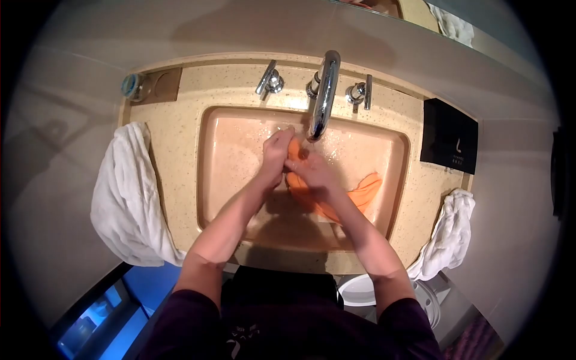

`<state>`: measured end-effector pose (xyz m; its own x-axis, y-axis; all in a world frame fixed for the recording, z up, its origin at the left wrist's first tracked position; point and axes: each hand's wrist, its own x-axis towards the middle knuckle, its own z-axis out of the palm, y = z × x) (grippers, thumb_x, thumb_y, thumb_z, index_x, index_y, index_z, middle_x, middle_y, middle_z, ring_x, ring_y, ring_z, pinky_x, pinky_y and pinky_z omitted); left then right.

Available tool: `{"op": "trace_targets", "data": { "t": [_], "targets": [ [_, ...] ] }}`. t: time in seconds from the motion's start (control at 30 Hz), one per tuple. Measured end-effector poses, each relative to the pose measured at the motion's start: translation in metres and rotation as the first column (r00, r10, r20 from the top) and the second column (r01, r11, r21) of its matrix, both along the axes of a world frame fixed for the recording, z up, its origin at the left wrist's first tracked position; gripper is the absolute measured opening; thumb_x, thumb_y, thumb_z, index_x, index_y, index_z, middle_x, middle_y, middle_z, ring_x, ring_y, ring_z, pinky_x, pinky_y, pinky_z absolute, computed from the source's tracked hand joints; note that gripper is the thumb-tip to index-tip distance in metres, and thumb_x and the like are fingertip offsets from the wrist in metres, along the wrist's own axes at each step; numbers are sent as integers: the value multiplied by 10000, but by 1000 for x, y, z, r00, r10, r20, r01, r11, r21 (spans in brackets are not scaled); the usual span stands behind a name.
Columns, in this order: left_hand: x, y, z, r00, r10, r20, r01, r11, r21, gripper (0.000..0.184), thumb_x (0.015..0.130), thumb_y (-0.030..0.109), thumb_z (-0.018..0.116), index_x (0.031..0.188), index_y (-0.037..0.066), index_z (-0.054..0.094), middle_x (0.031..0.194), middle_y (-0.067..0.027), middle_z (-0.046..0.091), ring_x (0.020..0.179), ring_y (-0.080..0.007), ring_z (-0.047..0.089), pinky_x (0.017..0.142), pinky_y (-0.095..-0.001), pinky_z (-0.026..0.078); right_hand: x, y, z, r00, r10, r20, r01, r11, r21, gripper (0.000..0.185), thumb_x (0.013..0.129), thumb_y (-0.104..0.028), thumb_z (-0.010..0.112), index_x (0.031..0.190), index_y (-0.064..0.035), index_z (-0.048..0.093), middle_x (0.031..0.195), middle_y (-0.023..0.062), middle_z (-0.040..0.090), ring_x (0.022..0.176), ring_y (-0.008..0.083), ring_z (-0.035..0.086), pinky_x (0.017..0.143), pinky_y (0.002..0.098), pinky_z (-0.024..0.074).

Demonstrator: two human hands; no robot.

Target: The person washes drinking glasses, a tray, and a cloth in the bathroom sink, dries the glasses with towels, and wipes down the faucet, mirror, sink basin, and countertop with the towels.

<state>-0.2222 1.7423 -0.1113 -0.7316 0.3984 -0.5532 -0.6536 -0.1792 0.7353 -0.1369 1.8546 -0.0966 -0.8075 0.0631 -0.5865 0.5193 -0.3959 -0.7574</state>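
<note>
The orange cloth (362, 194) is in the sink (231, 168), its top bunched between my hands below the tap (324, 99), its loose end trailing toward the right side. My left hand (275, 153) is closed around the bunched part; my right hand (314, 173) grips it just beside. Wet fabric could slip if my hold loosens, and water hitting the folds might splash the tabletop (175, 129).

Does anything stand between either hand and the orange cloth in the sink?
Nothing visible does: the left hand and right hand are both on the orange cloth. The faucet ends close by, but not between them and it.
</note>
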Motion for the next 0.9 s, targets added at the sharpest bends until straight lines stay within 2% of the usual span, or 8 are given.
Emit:
{"op": "trace_targets", "data": {
  "t": [0.17, 0.3, 0.4, 0.47, 0.6, 0.67, 0.77, 0.9],
  "targets": [
    [-10, -13, 9, 866, -292, 405, 326, 945, -16, 266, 989, 293, 655, 1032, 30, 647, 889, -58, 656, 719, -174, 658, 603, -305, 542, 25, 4, -48, 974, 138, -179, -106, 978, 181, 354, 967, -239, 691, 1237, -11, 674, 1053, 80, 723, 957, 169, 672, 835, 316, 527],
    [28, -2, -14, 957, 86, -278, -70, 995, 69, 265, 983, 228, 683, 1147, 25, 638, 1069, -48, 650, 908, -160, 654, 727, -290, 553, 2, 2, 13, 959, -247, 137, 283, 837, -468, 365, 948, -225, 715, 1259, -39, 671, 1057, 92, 730, 951, 203, 685, 840, 350, 536],
    [12, -2, 12, 987, 74, 146, -99, 979, 177, 315, 950, 176, 727, 1190, -5, 630, 1021, -78, 685, 899, -164, 672, 740, -285, 552, 5, -3, 10, 997, -77, 28, 77, 997, -7, 358, 982, -168, 674, 1283, 25, 641, 1045, 114, 737, 988, 224, 710, 817, 326, 554],
    [6, -8, 9, 997, -30, 73, 26, 998, 48, 338, 945, 186, 732, 1196, -13, 625, 1002, -82, 690, 894, -164, 675, 759, -280, 552, 29, 13, -24, 815, 579, -21, -375, 556, 742, 318, 992, -169, 658, 1242, 25, 639, 1067, 131, 729, 1002, 272, 714, 822, 367, 558],
    [-7, -21, 5, 855, -358, -376, 124, 844, -522, 577, 842, 290, 808, 1269, -28, 584, 1098, -166, 673, 983, -249, 677, 870, -350, 549, 57, 19, -17, 875, 462, -148, -131, 519, 844, 273, 1020, -186, 610, 1197, 21, 643, 1115, 160, 716, 1022, 299, 711, 860, 407, 572],
    [-7, -28, 21, 693, -487, -532, -29, 718, -695, 784, 730, 316, 872, 1354, -16, 532, 1206, -236, 609, 1104, -333, 638, 951, -419, 521, 68, 22, -39, 958, -285, -38, 285, 959, -7, 278, 1048, -181, 547, 1233, 11, 625, 1170, 178, 698, 1031, 307, 710, 893, 406, 583],
    [-9, -40, 34, 482, -622, -618, -131, 646, -752, 840, 714, 306, 885, 1393, -4, 498, 1172, -228, 603, 1094, -340, 634, 964, -419, 513, 60, 33, 1, 849, -486, 209, 526, 733, -431, 300, 1043, -199, 563, 1239, 20, 624, 1156, 122, 715, 1061, 245, 706, 920, 363, 567],
    [-11, -36, 19, 429, -592, -682, -213, 667, -714, 755, 766, 287, 883, 1345, -25, 513, 1055, -134, 651, 952, -233, 659, 874, -358, 545, 38, 15, 13, 906, -417, -68, 411, 907, -89, 444, 965, -55, 611, 1403, -19, 548, 1203, 140, 706, 1130, 268, 677, 984, 324, 531]
  ]
}}
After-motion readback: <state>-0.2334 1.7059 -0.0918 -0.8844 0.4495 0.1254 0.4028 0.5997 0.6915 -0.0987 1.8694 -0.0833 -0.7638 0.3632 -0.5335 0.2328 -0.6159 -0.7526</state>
